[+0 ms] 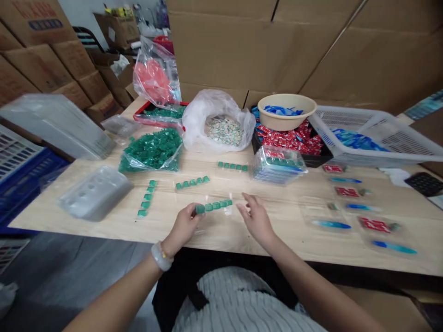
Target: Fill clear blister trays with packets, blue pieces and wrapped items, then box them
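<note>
Near the front middle of the table, my left hand pinches the left end of a row of small green square pieces. Thumb and fingertips press on the piece at that end. Whether a clear plastic tray lies under this row I cannot tell. Just off its right end is my right hand, fingers apart, holding nothing. Other short rows of the same green pieces lie close by: a slanted row behind, a row farther back, and a row to the left.
At the back are a bag of green pieces, a white plastic bag, a beige basin and a white basket. Clear trays are stacked left, filled packs centre-right. Open packs with blue items lie right.
</note>
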`<action>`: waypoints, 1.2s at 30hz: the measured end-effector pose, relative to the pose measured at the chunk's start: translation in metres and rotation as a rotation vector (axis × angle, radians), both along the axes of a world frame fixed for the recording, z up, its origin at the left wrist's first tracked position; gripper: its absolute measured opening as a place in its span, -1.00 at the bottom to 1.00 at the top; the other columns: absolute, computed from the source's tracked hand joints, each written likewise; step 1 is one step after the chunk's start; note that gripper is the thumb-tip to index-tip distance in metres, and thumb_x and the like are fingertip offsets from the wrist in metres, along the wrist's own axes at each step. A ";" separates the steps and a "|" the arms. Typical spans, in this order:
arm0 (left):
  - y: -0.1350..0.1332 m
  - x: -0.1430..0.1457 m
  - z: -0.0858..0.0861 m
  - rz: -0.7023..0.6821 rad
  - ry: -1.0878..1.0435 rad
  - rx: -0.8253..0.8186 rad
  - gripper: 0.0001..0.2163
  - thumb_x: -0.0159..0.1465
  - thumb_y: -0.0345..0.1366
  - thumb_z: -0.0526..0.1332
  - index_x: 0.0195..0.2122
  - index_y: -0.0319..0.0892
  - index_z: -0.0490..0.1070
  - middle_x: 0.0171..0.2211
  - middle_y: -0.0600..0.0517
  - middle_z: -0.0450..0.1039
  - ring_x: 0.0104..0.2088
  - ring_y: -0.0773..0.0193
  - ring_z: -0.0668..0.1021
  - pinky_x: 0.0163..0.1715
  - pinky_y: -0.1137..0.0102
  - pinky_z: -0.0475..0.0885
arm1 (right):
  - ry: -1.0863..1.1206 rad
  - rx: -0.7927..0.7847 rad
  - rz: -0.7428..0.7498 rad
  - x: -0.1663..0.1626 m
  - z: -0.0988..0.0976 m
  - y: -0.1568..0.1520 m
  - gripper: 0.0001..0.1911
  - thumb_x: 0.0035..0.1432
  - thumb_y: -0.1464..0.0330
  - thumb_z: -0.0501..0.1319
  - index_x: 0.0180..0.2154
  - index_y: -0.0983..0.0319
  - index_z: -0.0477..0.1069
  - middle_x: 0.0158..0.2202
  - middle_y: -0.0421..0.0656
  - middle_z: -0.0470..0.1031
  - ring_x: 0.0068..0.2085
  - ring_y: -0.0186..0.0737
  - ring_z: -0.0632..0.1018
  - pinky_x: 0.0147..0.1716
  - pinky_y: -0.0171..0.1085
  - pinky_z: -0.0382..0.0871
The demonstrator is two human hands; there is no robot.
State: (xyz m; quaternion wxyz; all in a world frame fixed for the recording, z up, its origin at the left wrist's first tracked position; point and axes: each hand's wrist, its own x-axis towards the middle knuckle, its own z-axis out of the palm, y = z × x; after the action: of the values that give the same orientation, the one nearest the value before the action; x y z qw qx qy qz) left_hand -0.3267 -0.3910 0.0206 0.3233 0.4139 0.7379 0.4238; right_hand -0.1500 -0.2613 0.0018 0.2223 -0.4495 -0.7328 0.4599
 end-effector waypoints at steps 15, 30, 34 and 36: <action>0.057 -0.059 -0.005 -0.326 0.938 -0.177 -0.31 0.05 0.06 0.11 0.13 -0.24 0.07 0.16 -0.24 0.01 0.14 -0.10 0.09 0.06 0.06 -0.01 | 0.478 -1.012 -0.179 0.067 -0.003 0.007 -0.75 -0.13 0.40 0.24 -0.33 0.22 0.26 -0.45 -0.21 0.47 -0.48 -0.28 0.52 -0.57 -0.37 0.30; -0.009 0.098 -0.039 -0.687 1.115 -0.179 -0.35 -0.03 -0.35 0.15 0.15 0.02 0.05 0.21 0.02 -0.06 0.18 -0.03 0.06 0.05 0.11 0.11 | 0.206 -0.024 -0.851 0.269 -0.013 0.117 -0.69 -0.09 0.27 0.14 -0.26 0.27 0.29 -0.37 -0.07 0.43 -0.25 -0.08 0.48 -0.28 -0.09 0.37; -0.005 0.081 -0.036 -0.699 1.011 -0.066 -0.44 0.07 -0.39 0.03 0.14 0.09 0.06 0.18 0.08 0.03 0.13 0.08 0.20 0.02 0.19 0.24 | -0.210 0.315 -0.858 0.256 -0.021 0.120 -0.58 -0.08 0.32 0.15 -0.13 0.34 0.30 -0.10 0.14 0.31 -0.01 0.11 0.30 -0.10 0.04 0.18; 0.000 0.071 -0.026 -0.679 0.895 -0.053 -0.45 0.09 -0.36 0.03 0.14 0.11 0.03 0.18 0.10 0.03 0.10 0.11 0.26 0.01 0.23 0.27 | -0.437 0.463 -0.752 0.251 -0.021 0.114 -0.63 -0.01 0.35 0.11 -0.11 0.31 0.33 -0.01 0.14 0.25 0.05 0.14 0.22 -0.06 0.10 0.10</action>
State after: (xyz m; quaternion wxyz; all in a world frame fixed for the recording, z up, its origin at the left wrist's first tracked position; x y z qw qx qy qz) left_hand -0.2558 -0.3909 -0.0057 0.1072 0.7595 0.6387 0.0602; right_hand 0.1015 -0.1474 -0.0191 0.3080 -0.7076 -0.6323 0.0680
